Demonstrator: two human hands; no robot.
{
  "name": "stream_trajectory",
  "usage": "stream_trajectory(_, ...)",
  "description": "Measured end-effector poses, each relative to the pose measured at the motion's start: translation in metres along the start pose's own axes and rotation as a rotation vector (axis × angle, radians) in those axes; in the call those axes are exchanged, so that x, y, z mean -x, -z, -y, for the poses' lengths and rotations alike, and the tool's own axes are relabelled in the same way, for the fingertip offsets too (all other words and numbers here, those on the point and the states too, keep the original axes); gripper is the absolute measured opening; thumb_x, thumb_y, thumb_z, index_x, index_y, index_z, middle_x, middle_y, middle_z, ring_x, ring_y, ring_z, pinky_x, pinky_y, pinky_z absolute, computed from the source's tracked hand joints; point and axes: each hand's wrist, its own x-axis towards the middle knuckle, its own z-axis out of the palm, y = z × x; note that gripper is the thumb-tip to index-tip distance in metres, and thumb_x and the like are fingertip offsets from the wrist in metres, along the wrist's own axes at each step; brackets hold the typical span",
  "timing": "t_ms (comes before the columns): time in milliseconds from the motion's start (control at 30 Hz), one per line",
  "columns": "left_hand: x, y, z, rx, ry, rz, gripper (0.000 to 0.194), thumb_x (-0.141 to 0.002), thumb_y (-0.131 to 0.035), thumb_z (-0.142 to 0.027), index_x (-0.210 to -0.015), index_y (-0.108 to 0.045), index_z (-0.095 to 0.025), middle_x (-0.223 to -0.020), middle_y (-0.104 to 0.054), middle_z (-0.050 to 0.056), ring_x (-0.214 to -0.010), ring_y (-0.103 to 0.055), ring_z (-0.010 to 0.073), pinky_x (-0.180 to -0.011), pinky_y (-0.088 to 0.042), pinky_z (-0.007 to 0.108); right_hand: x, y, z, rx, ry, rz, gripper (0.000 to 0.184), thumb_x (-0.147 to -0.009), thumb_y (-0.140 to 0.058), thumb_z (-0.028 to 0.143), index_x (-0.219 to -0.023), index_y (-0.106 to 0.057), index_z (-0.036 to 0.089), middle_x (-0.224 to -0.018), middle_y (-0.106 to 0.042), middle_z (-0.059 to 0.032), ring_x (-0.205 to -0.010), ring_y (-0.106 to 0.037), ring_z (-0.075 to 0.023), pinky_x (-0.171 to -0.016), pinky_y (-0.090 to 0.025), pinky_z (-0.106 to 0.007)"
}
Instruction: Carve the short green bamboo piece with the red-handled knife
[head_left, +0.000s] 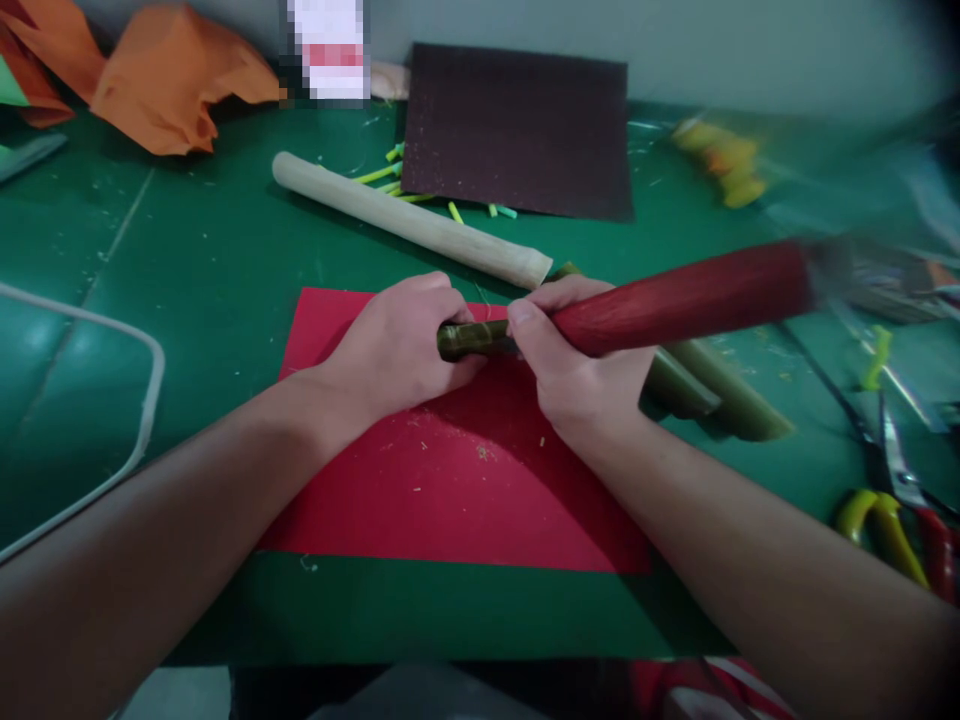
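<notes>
My left hand (pixel 405 345) is closed around a short dark-green stalk piece (pixel 472 340), with pale ring marks, that looks like bamboo. Gripped in my right hand (pixel 574 360) is a tool with a thick red handle (pixel 682 300), pointing up to the right; its far end is blurred and its working end is mostly hidden by my fingers. My right thumb lies at the right end of the green piece. Both hands are over a red sheet (pixel 480 500) scattered with small shavings. Thicker green stalk pieces (pixel 739 390) lie just beyond my right wrist.
A pale peeled stick (pixel 412 225) lies behind my hands, near a dark sheet (pixel 517 130) with yellow-green bits under its edge. Scissors (pixel 896 460) and yellow-and-red handles (pixel 889 530) are at the right. Orange material (pixel 172 80) is back left; a white cable (pixel 154 370) runs at left.
</notes>
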Motion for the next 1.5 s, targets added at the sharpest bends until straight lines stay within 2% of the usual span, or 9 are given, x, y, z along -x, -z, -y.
stream_trajectory(100,-0.0003,0.0002,-0.0005,-0.007,0.0,0.011,0.017,-0.078,-0.075,-0.034,-0.079,-0.07,-0.018,-0.08,-0.06,0.003,-0.072,-0.056,0.0173,-0.063,-0.042,0.032,-0.0006,0.0006,-0.0015,0.003,-0.026,-0.017,0.02,-0.088,-0.074,0.032,-0.071,-0.063,0.028,-0.068,-0.065,0.0023,-0.063,-0.065,-0.0169,-0.063,-0.057,-0.037)
stream_trajectory(333,0.0,-0.0002,-0.0009,-0.004,0.011,0.008,0.019,-0.079,-0.075,-0.036,-0.076,-0.068,-0.018,-0.08,-0.059,0.003,-0.07,-0.056,0.0171,-0.061,-0.041,0.033,0.0,0.0021,-0.0012,0.014,-0.016,0.029,0.023,-0.087,-0.073,0.03,-0.067,-0.061,0.029,-0.062,-0.062,0.0032,-0.057,-0.06,-0.017,-0.056,-0.053,-0.036)
stream_trajectory(467,0.0002,-0.0009,-0.0006,-0.005,0.009,-0.004,0.022,-0.079,-0.075,-0.036,-0.073,-0.065,-0.018,-0.078,-0.058,0.002,-0.068,-0.054,0.0163,-0.059,-0.04,0.032,-0.0002,0.0007,0.0017,0.021,-0.012,0.01,0.021,-0.085,-0.073,0.028,-0.068,-0.061,0.03,-0.064,-0.065,0.0027,-0.059,-0.063,-0.0173,-0.058,-0.055,-0.036)
stream_trajectory(600,-0.0006,0.0,-0.0016,0.002,0.014,0.017,0.017,-0.078,-0.075,-0.034,-0.079,-0.068,-0.018,-0.08,-0.06,0.003,-0.071,-0.056,0.0175,-0.062,-0.041,0.033,-0.001,0.0011,0.001,0.006,-0.027,-0.004,0.02,-0.086,-0.072,0.027,-0.069,-0.062,0.029,-0.067,-0.065,0.0027,-0.061,-0.063,-0.016,-0.063,-0.057,-0.036)
stream_trajectory(767,-0.0012,0.0004,-0.0021,-0.018,0.019,0.032,0.019,-0.079,-0.075,-0.036,-0.078,-0.068,-0.018,-0.08,-0.059,0.003,-0.071,-0.056,0.0178,-0.062,-0.041,0.033,-0.0007,0.0019,-0.0028,0.007,-0.028,0.018,0.023,-0.087,-0.072,0.031,-0.067,-0.06,0.029,-0.061,-0.061,0.0036,-0.057,-0.059,-0.0157,-0.055,-0.052,-0.035)
stream_trajectory(1000,-0.001,-0.0007,-0.0008,-0.019,0.02,0.015,0.022,-0.079,-0.075,-0.037,-0.074,-0.064,-0.019,-0.079,-0.058,0.002,-0.069,-0.055,0.0172,-0.059,-0.039,0.033,0.0015,0.0006,0.0001,0.036,-0.01,0.009,0.022,-0.087,-0.074,0.036,-0.07,-0.061,0.03,-0.064,-0.065,0.0027,-0.059,-0.063,-0.0177,-0.059,-0.055,-0.037)
stream_trajectory(1167,-0.0014,-0.0005,-0.0015,-0.006,0.017,0.022,0.018,-0.078,-0.075,-0.034,-0.078,-0.068,-0.018,-0.08,-0.059,0.003,-0.071,-0.055,0.0177,-0.062,-0.041,0.033,-0.0004,0.001,0.0004,0.029,-0.012,-0.015,0.022,-0.088,-0.074,0.034,-0.07,-0.063,0.028,-0.066,-0.064,0.0022,-0.061,-0.063,-0.0166,-0.065,-0.058,-0.037)
stream_trajectory(1333,-0.0015,0.0004,-0.0027,-0.005,0.027,0.033,0.018,-0.079,-0.075,-0.036,-0.079,-0.068,-0.019,-0.08,-0.059,0.003,-0.071,-0.056,0.0178,-0.061,-0.04,0.033,-0.001,0.0016,-0.0029,0.016,-0.028,0.009,0.024,-0.088,-0.073,0.033,-0.067,-0.06,0.028,-0.063,-0.061,0.0035,-0.056,-0.059,-0.0149,-0.058,-0.053,-0.035)
stream_trajectory(1500,-0.0014,0.0007,-0.003,-0.016,0.03,0.045,0.021,-0.079,-0.075,-0.036,-0.077,-0.066,-0.018,-0.081,-0.058,0.003,-0.072,-0.056,0.018,-0.061,-0.041,0.033,-0.0004,0.0022,-0.0013,0.011,-0.004,0.027,0.022,-0.086,-0.072,0.026,-0.068,-0.06,0.029,-0.062,-0.062,0.0041,-0.057,-0.06,-0.0159,-0.057,-0.052,-0.036)
